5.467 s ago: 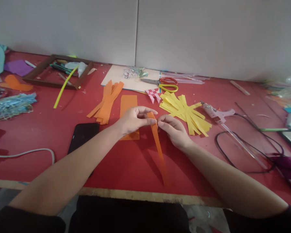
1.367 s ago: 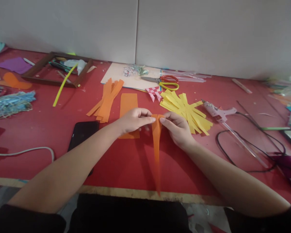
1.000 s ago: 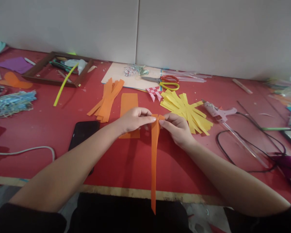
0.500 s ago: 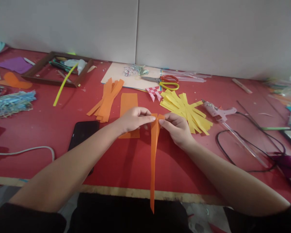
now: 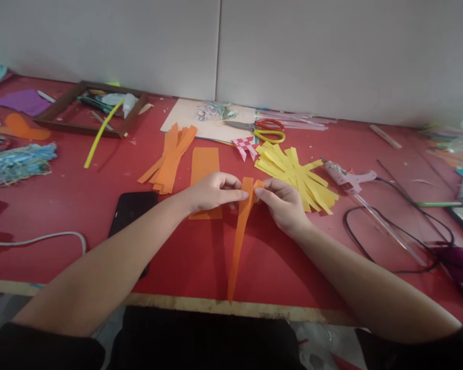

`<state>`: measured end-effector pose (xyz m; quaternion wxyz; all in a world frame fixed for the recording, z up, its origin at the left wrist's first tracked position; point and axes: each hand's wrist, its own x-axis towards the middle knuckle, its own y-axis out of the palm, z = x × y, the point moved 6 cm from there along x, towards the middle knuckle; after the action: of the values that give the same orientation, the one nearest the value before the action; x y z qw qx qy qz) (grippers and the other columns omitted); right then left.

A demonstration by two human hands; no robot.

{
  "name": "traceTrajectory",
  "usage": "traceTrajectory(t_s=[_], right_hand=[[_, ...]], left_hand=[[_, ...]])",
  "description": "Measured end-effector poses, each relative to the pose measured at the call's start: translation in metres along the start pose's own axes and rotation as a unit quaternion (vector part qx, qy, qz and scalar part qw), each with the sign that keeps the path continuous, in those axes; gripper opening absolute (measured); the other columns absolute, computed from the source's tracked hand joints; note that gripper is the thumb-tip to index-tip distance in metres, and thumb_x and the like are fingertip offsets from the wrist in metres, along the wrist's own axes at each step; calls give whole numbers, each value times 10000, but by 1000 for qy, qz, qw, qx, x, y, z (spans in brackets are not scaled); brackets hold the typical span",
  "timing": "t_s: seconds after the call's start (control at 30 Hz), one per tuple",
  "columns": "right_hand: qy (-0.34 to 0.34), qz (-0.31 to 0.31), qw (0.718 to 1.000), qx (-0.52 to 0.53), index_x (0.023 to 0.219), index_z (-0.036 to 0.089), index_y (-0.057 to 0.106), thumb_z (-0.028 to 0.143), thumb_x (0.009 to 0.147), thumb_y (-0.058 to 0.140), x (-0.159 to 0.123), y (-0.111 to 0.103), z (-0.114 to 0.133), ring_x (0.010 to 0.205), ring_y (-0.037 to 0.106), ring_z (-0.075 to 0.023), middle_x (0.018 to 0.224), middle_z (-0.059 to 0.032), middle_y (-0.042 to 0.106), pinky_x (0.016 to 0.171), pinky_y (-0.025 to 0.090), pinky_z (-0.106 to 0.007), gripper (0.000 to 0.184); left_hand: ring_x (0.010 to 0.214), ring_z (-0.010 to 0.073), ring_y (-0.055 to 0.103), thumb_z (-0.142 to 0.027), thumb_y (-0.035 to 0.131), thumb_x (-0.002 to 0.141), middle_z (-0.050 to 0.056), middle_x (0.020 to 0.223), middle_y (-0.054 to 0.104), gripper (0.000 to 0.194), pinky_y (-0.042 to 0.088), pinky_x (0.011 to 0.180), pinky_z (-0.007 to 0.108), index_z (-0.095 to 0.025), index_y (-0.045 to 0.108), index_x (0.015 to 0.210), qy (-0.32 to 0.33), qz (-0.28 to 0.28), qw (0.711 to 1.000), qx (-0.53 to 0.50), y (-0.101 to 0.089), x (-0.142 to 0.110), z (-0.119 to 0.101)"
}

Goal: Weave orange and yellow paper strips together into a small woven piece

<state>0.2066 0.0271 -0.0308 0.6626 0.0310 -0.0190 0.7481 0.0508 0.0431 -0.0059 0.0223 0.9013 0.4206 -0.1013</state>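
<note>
Between my hands hang orange paper strips (image 5: 241, 228), tapering down toward the table's front edge. My left hand (image 5: 218, 192) pinches the upper left part between thumb and fingers. On the other side, my right hand (image 5: 283, 203) pinches the right-hand top end, which splits from the left one in a V. Beneath and behind my left hand lies an orange paper rectangle (image 5: 205, 159). A pile of orange strips (image 5: 172, 159) rests farther left. Yellow strips (image 5: 295, 172) lie fanned out just behind my right hand.
Scissors (image 5: 268, 131) and a small pink-and-red woven paper piece (image 5: 245, 147) lie at the back. A glue gun (image 5: 349, 177) with a black cord (image 5: 349, 231) sits to the right. At left are a black phone (image 5: 133, 210), a brown frame (image 5: 88, 128) and a white cable (image 5: 46, 238).
The lower end of the hanging orange paper has swung left and up, away from my lap. Its top ends have spread slightly apart, while both hands stay nearly in place.
</note>
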Motion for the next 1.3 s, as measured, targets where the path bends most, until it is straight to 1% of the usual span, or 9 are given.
traceTrajectory(t_s=[0.13,0.2,0.37,0.47,0.73,0.9,1.03,1.17,1.3], right_hand=[[-16,24,999,-27,691,213,632,425,794,729,-1,3,4,591,548,-127,644,20,620,601,465,-278,255],[-21,31,998,-46,658,208,607,426,789,733,-2,4,6,565,508,-116,619,26,592,562,426,-269,284],[-28,17,998,-60,625,216,540,465,766,737,-2,5,9,512,397,-100,557,47,499,496,330,-260,347],[-30,12,997,-63,616,215,520,456,765,737,-2,5,9,501,360,-94,544,53,465,486,296,-257,358],[-35,1,998,-56,636,221,545,434,768,734,-1,5,10,506,365,-99,550,58,453,492,310,-260,314],[-53,2,997,-51,621,218,523,409,773,738,-1,7,14,500,352,-92,543,64,425,494,320,-259,325],[-56,-4,997,-57,621,214,501,438,772,736,-2,6,15,502,352,-88,546,64,432,490,315,-252,358],[-48,-4,997,-57,625,214,487,476,764,731,-2,6,12,506,354,-90,544,61,446,488,305,-251,385],[-46,-7,998,-43,623,212,497,445,765,738,-2,5,10,513,356,-90,549,59,447,494,305,-249,364]], left_hand=[[564,90,576,-334,687,810,-16,630,623,216,452,595,227,-159,609,711,-11,-32,999,18,-3,0,0],[559,87,570,-333,674,822,-17,629,622,214,447,590,224,-160,611,713,-10,-36,999,25,-4,0,0],[567,83,576,-349,679,821,-14,664,633,219,439,586,220,-162,621,724,2,-34,999,24,-4,0,-1],[543,76,558,-325,674,824,-18,641,627,211,429,575,216,-163,607,705,-4,-43,999,26,-5,-1,-1],[545,78,543,-303,683,805,-18,615,626,195,422,584,219,-162,613,688,-21,-64,998,11,-5,-1,-2],[624,102,577,-341,700,777,8,669,660,214,416,611,229,-153,643,694,-13,-62,998,4,-5,0,-1],[607,99,565,-364,708,768,10,679,667,224,390,579,227,-153,659,713,-13,-59,998,0,-6,1,1],[632,106,594,-389,724,761,15,694,680,243,404,589,224,-153,675,731,-12,-57,998,-9,-6,1,3],[596,98,588,-370,725,761,15,679,680,226,400,557,217,-151,679,732,-16,-57,998,-19,-6,1,3]])
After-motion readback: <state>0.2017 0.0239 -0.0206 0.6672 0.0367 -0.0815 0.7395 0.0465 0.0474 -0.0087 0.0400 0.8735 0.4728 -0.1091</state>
